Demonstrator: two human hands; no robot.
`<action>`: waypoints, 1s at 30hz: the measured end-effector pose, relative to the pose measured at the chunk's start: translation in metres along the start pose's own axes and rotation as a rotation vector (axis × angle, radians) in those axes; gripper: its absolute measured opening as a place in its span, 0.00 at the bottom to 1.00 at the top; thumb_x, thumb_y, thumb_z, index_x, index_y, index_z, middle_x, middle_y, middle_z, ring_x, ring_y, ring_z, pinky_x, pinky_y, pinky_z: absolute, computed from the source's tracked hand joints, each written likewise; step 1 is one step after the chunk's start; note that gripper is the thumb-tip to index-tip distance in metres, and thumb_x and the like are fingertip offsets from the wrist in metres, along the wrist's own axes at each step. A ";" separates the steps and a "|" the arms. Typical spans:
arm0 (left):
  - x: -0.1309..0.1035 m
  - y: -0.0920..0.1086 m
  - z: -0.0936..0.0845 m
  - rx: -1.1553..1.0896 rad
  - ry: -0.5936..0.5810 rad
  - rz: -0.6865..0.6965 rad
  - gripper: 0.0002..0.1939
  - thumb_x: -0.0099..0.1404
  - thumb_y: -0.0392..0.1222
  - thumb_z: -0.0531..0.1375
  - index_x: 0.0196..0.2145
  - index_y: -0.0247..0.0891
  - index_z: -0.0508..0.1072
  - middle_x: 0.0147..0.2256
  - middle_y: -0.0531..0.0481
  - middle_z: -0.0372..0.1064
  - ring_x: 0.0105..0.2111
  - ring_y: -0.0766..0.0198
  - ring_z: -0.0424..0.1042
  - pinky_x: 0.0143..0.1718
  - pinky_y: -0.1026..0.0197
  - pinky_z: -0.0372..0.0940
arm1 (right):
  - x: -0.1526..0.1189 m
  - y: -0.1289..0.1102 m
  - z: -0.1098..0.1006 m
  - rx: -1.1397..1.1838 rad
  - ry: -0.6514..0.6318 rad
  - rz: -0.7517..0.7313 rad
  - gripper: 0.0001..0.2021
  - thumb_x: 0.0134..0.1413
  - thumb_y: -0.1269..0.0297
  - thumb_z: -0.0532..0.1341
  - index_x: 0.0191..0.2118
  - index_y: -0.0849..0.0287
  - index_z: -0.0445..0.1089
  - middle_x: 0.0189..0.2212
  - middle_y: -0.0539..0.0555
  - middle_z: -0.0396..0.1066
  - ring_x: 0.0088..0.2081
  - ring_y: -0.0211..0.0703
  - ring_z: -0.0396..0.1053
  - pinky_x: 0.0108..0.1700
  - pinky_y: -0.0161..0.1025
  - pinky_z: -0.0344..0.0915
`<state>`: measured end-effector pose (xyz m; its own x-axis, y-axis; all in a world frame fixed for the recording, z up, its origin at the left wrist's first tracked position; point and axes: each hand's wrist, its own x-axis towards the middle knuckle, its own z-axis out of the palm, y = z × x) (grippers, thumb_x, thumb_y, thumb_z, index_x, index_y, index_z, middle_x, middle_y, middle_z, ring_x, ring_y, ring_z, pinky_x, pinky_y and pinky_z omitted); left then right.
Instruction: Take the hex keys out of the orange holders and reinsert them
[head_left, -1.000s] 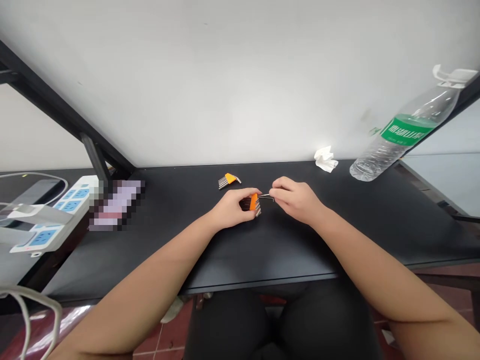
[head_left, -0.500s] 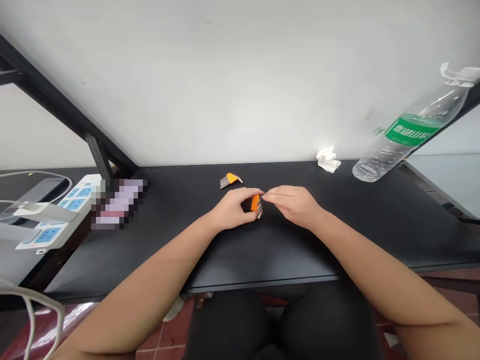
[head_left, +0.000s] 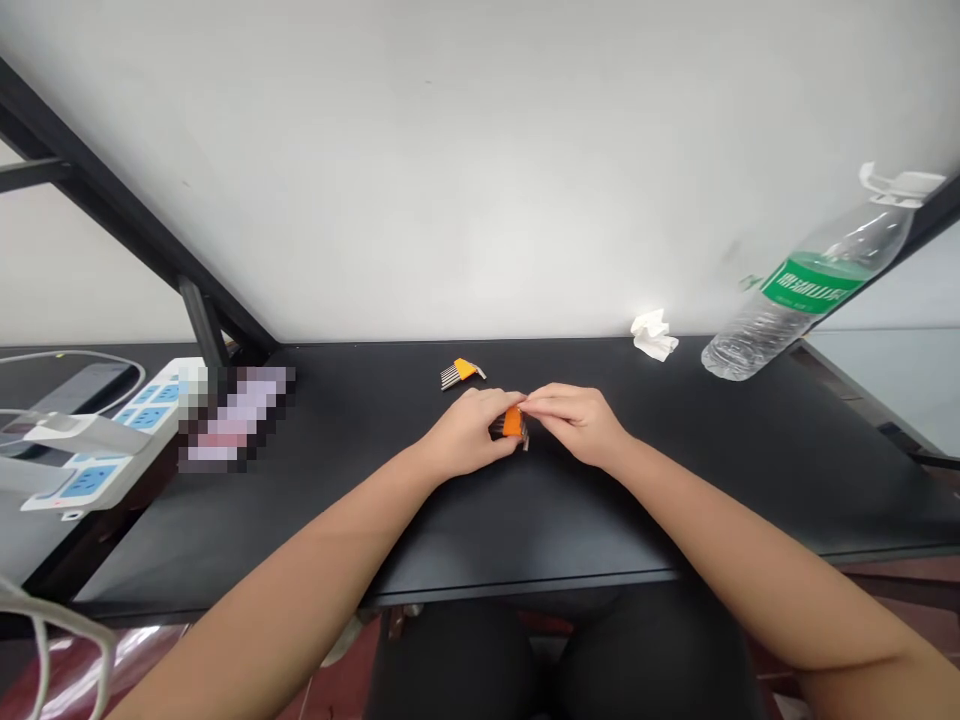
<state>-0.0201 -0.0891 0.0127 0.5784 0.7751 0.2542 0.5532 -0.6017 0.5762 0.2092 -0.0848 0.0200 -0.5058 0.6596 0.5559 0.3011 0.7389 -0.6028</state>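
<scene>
My left hand (head_left: 471, 432) is closed round an orange hex key holder (head_left: 513, 421), thumb below and fingers above. Short bent ends of metal hex keys stick out at its right side, and their long shafts are partly hidden in the hand. My right hand (head_left: 574, 422) pinches at the holder's upper right corner, its fingertips on what looks like the end of a hex key, mostly covered. Behind the hands, a second orange hex key set (head_left: 463, 371) lies on the black table (head_left: 360, 400), its keys fanned to the left.
A crumpled white tissue (head_left: 654, 335) lies near the wall. To its right stands a large clear bottle (head_left: 814, 280) with a green label. At the left are a white power strip (head_left: 112, 455) with plugs and cables, a blurred-out item (head_left: 236, 420) and a black metal frame (head_left: 135, 215).
My right fingertips have come in against the holder's upper corner, where a small gap showed before. The holder has turned slightly in my left hand. The whole view has shifted a little.
</scene>
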 end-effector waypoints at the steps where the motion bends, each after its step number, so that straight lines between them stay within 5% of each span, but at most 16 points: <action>1: 0.001 -0.002 -0.001 0.010 0.007 -0.035 0.27 0.61 0.40 0.63 0.58 0.41 0.69 0.47 0.46 0.76 0.44 0.56 0.75 0.51 0.53 0.66 | 0.000 0.005 -0.002 -0.038 -0.005 0.015 0.13 0.67 0.71 0.57 0.46 0.54 0.79 0.43 0.54 0.79 0.43 0.42 0.77 0.47 0.41 0.74; 5: 0.003 -0.014 -0.004 0.021 -0.003 -0.232 0.34 0.59 0.42 0.64 0.62 0.41 0.62 0.46 0.47 0.76 0.43 0.54 0.76 0.45 0.54 0.69 | -0.001 0.024 -0.011 -0.309 -0.134 0.222 0.09 0.63 0.68 0.62 0.45 0.57 0.78 0.44 0.57 0.76 0.43 0.46 0.75 0.48 0.45 0.72; 8: 0.005 -0.022 -0.005 0.050 -0.020 -0.252 0.27 0.59 0.42 0.64 0.57 0.42 0.66 0.47 0.47 0.76 0.44 0.54 0.76 0.44 0.54 0.70 | 0.000 0.026 -0.010 -0.411 -0.370 0.340 0.06 0.60 0.69 0.63 0.40 0.58 0.77 0.41 0.56 0.74 0.44 0.46 0.72 0.46 0.42 0.69; 11: 0.007 -0.025 -0.004 0.094 -0.028 -0.231 0.26 0.59 0.41 0.63 0.56 0.42 0.67 0.49 0.46 0.75 0.45 0.53 0.76 0.45 0.54 0.70 | 0.004 0.017 -0.006 -0.411 -0.431 0.519 0.03 0.52 0.73 0.63 0.30 0.58 0.72 0.34 0.55 0.71 0.35 0.43 0.69 0.36 0.37 0.63; 16: 0.006 -0.020 -0.005 0.104 -0.043 -0.155 0.28 0.60 0.41 0.63 0.58 0.43 0.67 0.45 0.47 0.76 0.41 0.56 0.76 0.43 0.56 0.69 | 0.006 0.007 -0.004 -0.286 -0.340 0.636 0.10 0.38 0.77 0.64 0.19 0.58 0.63 0.26 0.52 0.67 0.27 0.39 0.64 0.28 0.35 0.55; 24: 0.004 -0.022 -0.003 0.176 -0.008 -0.069 0.19 0.63 0.43 0.62 0.52 0.42 0.75 0.43 0.47 0.78 0.44 0.55 0.76 0.48 0.55 0.69 | 0.010 0.019 0.014 0.302 -0.117 0.765 0.05 0.47 0.69 0.58 0.32 0.56 0.63 0.21 0.47 0.69 0.21 0.37 0.68 0.24 0.33 0.65; 30: 0.004 -0.024 -0.004 0.161 0.059 -0.147 0.35 0.59 0.38 0.64 0.64 0.42 0.63 0.48 0.46 0.77 0.50 0.54 0.75 0.52 0.52 0.69 | 0.026 0.033 0.026 0.645 0.014 0.816 0.09 0.44 0.63 0.60 0.35 0.56 0.63 0.19 0.43 0.64 0.19 0.35 0.63 0.20 0.33 0.64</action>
<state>-0.0328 -0.0707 0.0032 0.4510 0.8639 0.2243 0.7203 -0.5006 0.4802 0.1854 -0.0469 -0.0004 -0.3316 0.9306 -0.1546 0.0560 -0.1442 -0.9880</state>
